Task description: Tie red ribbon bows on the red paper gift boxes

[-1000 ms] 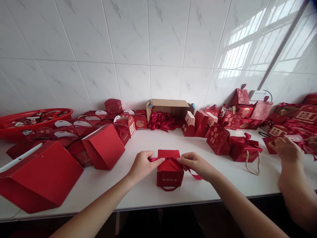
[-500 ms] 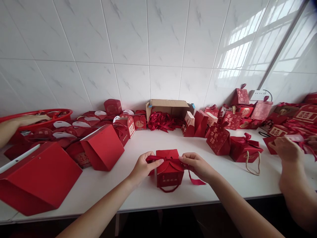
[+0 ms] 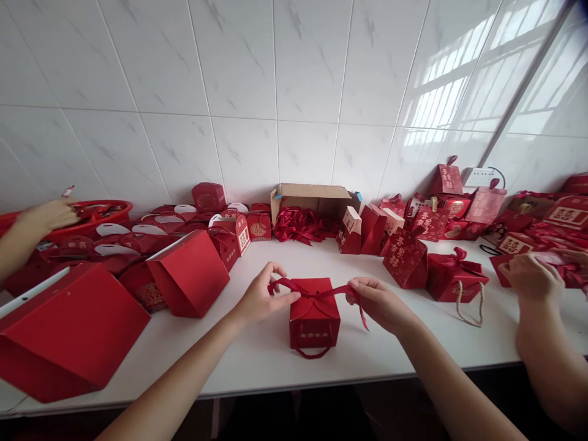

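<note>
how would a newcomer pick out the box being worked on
Below the white tiled wall runs a long white table. Near its front edge, between the person's left hand and right hand, stands a red cube-shaped cardboard box. It alone has its red fabric ribbon held by both those hands.

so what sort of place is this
Probably a shared workspace for gift boxes, maybe a small workshop: red boxes crowd a white table, a carton holds ribbon, and other people's hands show on both sides.

White power strip (image 3: 478, 177), tiled wall (image 3: 243, 67)
</note>
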`<state>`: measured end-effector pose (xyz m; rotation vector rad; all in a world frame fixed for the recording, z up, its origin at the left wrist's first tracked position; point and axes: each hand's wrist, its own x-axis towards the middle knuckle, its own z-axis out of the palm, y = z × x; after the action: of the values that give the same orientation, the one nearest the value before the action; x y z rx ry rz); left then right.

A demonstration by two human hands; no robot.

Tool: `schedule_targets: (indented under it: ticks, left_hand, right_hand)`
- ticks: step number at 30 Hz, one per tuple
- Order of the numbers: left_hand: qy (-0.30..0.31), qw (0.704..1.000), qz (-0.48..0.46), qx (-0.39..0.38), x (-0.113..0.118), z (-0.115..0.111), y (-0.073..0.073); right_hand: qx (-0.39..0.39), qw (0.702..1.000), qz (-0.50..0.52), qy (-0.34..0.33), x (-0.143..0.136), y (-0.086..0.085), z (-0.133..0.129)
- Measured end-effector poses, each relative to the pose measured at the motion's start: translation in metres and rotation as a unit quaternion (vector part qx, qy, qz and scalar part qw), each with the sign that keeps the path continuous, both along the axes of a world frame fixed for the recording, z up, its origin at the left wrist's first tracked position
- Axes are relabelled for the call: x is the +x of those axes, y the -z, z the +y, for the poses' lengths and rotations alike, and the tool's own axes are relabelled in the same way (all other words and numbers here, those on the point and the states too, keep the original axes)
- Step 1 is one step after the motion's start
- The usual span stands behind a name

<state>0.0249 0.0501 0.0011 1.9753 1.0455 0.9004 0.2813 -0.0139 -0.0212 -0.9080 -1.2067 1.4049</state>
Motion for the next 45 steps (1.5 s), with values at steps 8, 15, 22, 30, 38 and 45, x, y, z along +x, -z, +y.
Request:
schedule_targets:
  ticks: [8, 15, 22, 30, 38, 45]
  left_hand:
    - [0.012, 0.972, 0.053, 0.230, 0.038, -0.022, -0.025]
    - [-0.107, 0.929, 0.095, 0.341, 0.056, -0.010, -0.017]
    - [-0.121, 0.931, 0.068, 0.338, 0.049, -0.013, -0.018]
    - [-0.087, 0.993, -0.025, 0.069, 0.033, -0.010, -0.013]
    - [0.012, 0.992, -0.038, -0.117, 0.021, 0.002, 0.007]
    - [0.095, 0.967, 0.007, -0.235, 0.014, 0.004, -0.006]
  right_hand:
    - [0.035, 0.999, 0.010, 0.024, -0.014, -0.039, -0.007]
    - [0.041, 0.990, -0.085, 0.106, -0.018, -0.033, -0.006]
    - [0.075, 0.965, -0.240, 0.079, -0.035, -0.022, 0.002]
    - [0.151, 0.939, -0.253, 0.179, -0.054, -0.012, 0.015]
    - [0.136, 0.963, -0.215, 0.086, -0.057, -0.014, -0.005]
    - [0.055, 0.966, -0.198, 0.153, -0.063, -0.014, -0.003]
